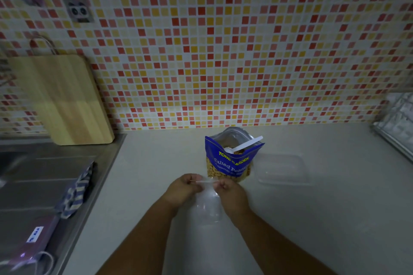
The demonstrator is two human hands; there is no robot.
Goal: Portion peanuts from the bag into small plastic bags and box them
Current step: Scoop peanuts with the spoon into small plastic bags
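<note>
A blue bag of salted peanuts (230, 163) stands open on the pale counter, a white plastic spoon (244, 146) leaning in its mouth. In front of it I hold a small clear plastic bag (206, 207) by its top strip. My left hand (183, 187) pinches the strip's left end and my right hand (231, 190) pinches its right end. The small bag hangs down between my wrists and looks empty. A clear plastic box (282, 168) lies to the right of the peanut bag.
A steel sink drainboard (49, 185) lies at the left with a striped cloth (76, 190) and a purple pouch (33, 243). A wooden cutting board (60, 98) leans on the tiled wall. A wire rack (397, 123) stands at the far right.
</note>
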